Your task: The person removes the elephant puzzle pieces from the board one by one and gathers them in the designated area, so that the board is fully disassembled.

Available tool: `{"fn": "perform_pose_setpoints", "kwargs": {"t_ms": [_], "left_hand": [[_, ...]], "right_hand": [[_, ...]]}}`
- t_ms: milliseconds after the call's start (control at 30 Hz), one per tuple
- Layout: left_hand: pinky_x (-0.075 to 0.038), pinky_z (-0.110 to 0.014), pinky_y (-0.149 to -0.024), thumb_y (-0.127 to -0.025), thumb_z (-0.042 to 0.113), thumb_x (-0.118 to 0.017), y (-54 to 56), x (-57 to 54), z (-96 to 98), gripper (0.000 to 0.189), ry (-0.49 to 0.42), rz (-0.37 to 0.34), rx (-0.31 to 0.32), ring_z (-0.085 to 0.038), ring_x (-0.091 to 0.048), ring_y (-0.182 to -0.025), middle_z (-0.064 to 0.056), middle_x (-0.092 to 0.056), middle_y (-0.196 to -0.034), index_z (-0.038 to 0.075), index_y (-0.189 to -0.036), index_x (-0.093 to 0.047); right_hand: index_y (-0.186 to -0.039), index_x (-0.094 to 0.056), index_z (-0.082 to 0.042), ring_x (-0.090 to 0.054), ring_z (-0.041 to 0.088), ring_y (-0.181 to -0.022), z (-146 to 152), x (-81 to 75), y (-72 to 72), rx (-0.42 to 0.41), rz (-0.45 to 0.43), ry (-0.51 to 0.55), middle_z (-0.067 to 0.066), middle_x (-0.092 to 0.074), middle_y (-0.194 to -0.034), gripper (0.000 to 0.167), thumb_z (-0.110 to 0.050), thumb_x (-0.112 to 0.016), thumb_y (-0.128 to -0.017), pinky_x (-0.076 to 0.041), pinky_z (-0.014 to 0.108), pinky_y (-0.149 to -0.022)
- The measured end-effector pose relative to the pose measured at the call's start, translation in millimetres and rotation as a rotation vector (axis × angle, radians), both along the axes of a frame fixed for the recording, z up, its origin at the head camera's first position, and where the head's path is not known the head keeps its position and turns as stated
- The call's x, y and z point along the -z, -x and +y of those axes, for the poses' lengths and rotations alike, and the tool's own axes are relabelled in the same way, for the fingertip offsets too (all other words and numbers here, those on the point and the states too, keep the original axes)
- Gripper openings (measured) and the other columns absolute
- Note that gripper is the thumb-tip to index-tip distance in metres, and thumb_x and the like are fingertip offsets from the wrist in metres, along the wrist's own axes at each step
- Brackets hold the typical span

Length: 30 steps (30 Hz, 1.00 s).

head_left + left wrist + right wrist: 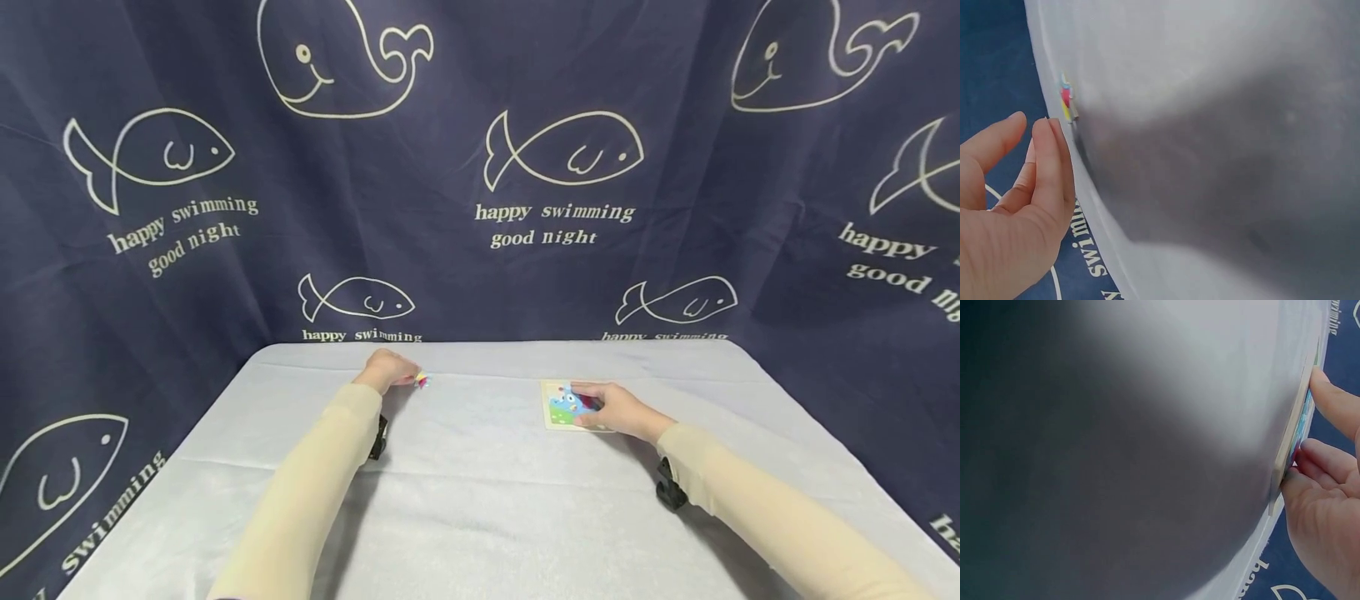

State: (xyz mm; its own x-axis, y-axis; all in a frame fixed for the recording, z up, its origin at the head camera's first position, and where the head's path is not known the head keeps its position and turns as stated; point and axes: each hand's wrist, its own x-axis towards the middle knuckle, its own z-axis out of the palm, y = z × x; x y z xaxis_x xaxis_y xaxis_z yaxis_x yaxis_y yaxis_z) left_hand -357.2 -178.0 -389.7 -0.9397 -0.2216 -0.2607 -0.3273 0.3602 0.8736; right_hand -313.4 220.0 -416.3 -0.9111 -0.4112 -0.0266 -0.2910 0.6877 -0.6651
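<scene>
On the table lies a square picture puzzle board (558, 422) with a pale rim and a blue cartoon animal on green. My right hand (622, 411) rests over its right part, thumb and fingers spread apart and touching the face. Seen edge-on in the right wrist view, the board (1294, 434) lies under the fingertips of the right hand (1325, 506). A small multicoloured piece (423, 381) lies near the table's far edge, beside my left hand (387, 370). In the left wrist view that piece (1067, 100) is just beyond the fingertips, with thumb and fingers apart.
A pale cloth covers the table (480, 517). Behind it hangs a dark blue curtain (450, 250) with fish and whale outlines. A black wrist device (378, 437) sits on the left wrist, and another black device (670, 485) on the right.
</scene>
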Motion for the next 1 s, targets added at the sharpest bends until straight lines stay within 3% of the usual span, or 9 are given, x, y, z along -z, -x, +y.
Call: {"fn": "perform_pose_setpoints", "kwargs": {"t_ms": [100, 300, 333, 367, 433, 600, 667, 833, 1000], "left_hand": [[-0.058, -0.033, -0.085, -0.08, -0.007, -0.07, 9.8, 7.5, -3.5, 0.033, -0.147, 0.035, 0.055, -0.025, -0.073, -0.087, -0.023, -0.071, -0.101, -0.017, -0.11, -0.06], [-0.06, -0.03, -0.074, -0.07, 0.001, -0.083, 87.6, 90.1, -36.2, 0.029, -0.373, 0.12, 0.254, -0.024, -0.073, -0.08, -0.019, -0.073, -0.089, -0.009, -0.091, -0.067], [-0.06, -0.029, -0.073, -0.069, 0.002, -0.084, 99.5, 100.4, -39.0, 0.03, -0.38, 0.115, 0.267, -0.024, -0.073, -0.078, -0.018, -0.072, -0.087, -0.009, -0.09, -0.066], [-0.06, -0.029, -0.073, -0.069, 0.003, -0.085, 100.9, 102.6, -37.4, 0.03, -0.398, 0.122, 0.283, -0.024, -0.073, -0.078, -0.019, -0.072, -0.088, -0.009, -0.09, -0.066], [-0.059, -0.028, -0.079, -0.075, 0.004, -0.081, 84.8, 85.7, -24.1, 0.031, -0.361, 0.106, 0.281, -0.024, -0.073, -0.085, -0.02, -0.072, -0.096, -0.011, -0.097, -0.065], [-0.054, -0.033, -0.094, -0.086, -0.001, -0.067, 11.8, 11.7, 23.2, 0.034, -0.234, 0.072, 0.241, -0.026, -0.069, -0.103, -0.025, -0.067, -0.116, -0.017, -0.115, -0.059], [-0.051, -0.035, -0.099, -0.089, -0.002, -0.064, -6.3, -5.9, 34.4, 0.034, -0.232, 0.072, 0.245, -0.027, -0.067, -0.108, -0.027, -0.064, -0.12, -0.018, -0.118, -0.057], [-0.038, -0.043, -0.112, -0.092, 0.0, -0.059, -28.7, -26.6, 51.4, 0.035, -0.228, 0.031, 0.261, -0.032, -0.058, -0.12, -0.026, -0.058, -0.129, -0.016, -0.123, -0.055], [-0.044, -0.036, -0.108, -0.091, 0.0, -0.06, -16.1, -12.6, 60.7, 0.035, -0.25, 0.065, 0.287, -0.035, -0.054, -0.123, -0.025, -0.059, -0.129, -0.013, -0.123, -0.056]], "right_hand": [[-0.14, -0.047, 0.002, -0.034, 0.044, -0.138, 0.1, 0.0, 0.0, 0.003, 0.0, 0.011, 0.024, -0.037, -0.15, 0.07, -0.02, -0.077, -0.081, -0.028, 0.053, -0.115], [-0.14, -0.046, 0.002, -0.033, 0.044, -0.138, 0.2, 0.9, -0.2, -0.003, -0.02, 0.008, 0.025, -0.036, -0.151, 0.07, -0.02, -0.077, -0.081, -0.028, 0.052, -0.115], [-0.141, -0.046, 0.002, -0.032, 0.045, -0.138, 0.4, 0.9, -0.2, -0.001, -0.024, 0.009, 0.025, -0.035, -0.151, 0.071, -0.021, -0.077, -0.081, -0.028, 0.052, -0.115], [-0.141, -0.045, 0.002, -0.032, 0.045, -0.139, 0.9, 1.0, 0.1, 0.003, -0.028, 0.012, 0.025, -0.035, -0.151, 0.071, -0.02, -0.077, -0.081, -0.028, 0.052, -0.115], [-0.141, -0.045, 0.002, -0.031, 0.044, -0.139, 1.7, 1.2, 1.2, 0.01, -0.035, 0.024, 0.025, -0.034, -0.151, 0.071, -0.02, -0.077, -0.081, -0.027, 0.052, -0.115], [-0.141, -0.044, 0.004, -0.032, 0.045, -0.139, 2.9, 2.6, 3.7, 0.006, -0.054, 0.07, 0.027, -0.035, -0.15, 0.071, -0.015, -0.077, -0.081, -0.029, 0.051, -0.115], [-0.141, -0.044, 0.005, -0.032, 0.045, -0.138, 2.8, 3.1, 3.9, 0.001, -0.061, 0.084, 0.028, -0.035, -0.15, 0.071, -0.015, -0.077, -0.081, -0.03, 0.051, -0.114], [-0.141, -0.044, 0.005, -0.035, 0.045, -0.136, 2.2, 4.1, 3.1, 0.006, -0.061, 0.085, 0.028, -0.036, -0.149, 0.072, -0.014, -0.078, -0.08, -0.031, 0.051, -0.114], [-0.141, -0.043, 0.004, -0.037, 0.045, -0.136, 2.9, 3.6, 3.9, 0.005, -0.052, 0.071, 0.028, -0.036, -0.149, 0.072, -0.014, -0.077, -0.081, -0.03, 0.052, -0.114]]}}
